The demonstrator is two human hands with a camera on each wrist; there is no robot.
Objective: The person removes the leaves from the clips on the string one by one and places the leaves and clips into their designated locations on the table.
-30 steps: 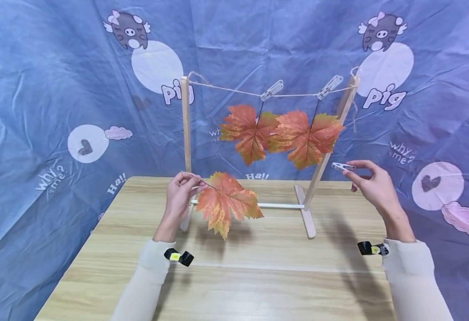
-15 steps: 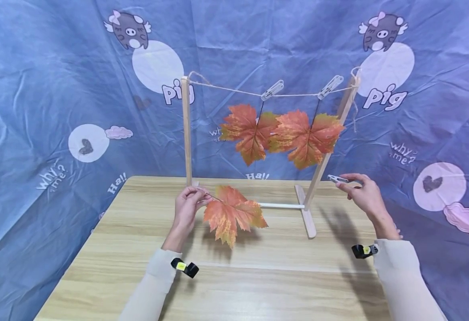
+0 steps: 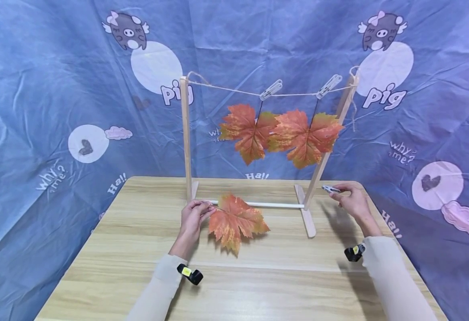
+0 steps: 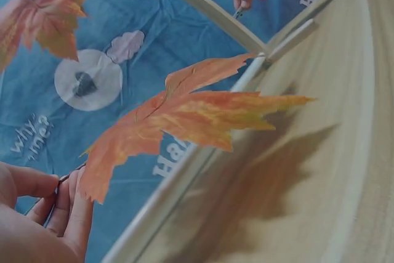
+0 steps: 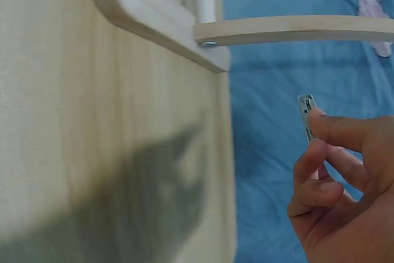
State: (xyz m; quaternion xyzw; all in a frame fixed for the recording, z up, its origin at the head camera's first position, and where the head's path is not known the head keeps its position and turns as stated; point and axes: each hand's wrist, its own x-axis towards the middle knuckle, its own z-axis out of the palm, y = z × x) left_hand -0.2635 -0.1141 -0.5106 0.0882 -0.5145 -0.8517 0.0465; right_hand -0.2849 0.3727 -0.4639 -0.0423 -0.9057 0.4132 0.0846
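Note:
An orange artificial maple leaf [image 3: 237, 223] hangs just above the table, its thin dark stem pinched between the thumb and fingers of my left hand [image 3: 193, 217]. In the left wrist view the leaf [image 4: 184, 118] spreads out from those fingertips and casts a shadow on the wood. Off to the right of the stand, my right hand [image 3: 354, 203] pinches a small pale clothespin [image 3: 331, 189]. The right wrist view shows the clothespin [image 5: 306, 109] between thumb and index finger, partly covered by them. Two more leaves hang from the string by clothespins.
A wooden stand with a left post [image 3: 187, 133], a right post [image 3: 331, 147] and a white crossbar [image 3: 274, 205] rises at the table's back. Its string [image 3: 226, 89] carries the right leaf [image 3: 308, 136] and left leaf [image 3: 248, 133]. A blue printed cloth [image 3: 234, 40] hangs behind.
Both hands have moved down toward the table. The left hand and its leaf shifted slightly right; the right hand with the clothespin shifted left. The hanging leaves stayed put.

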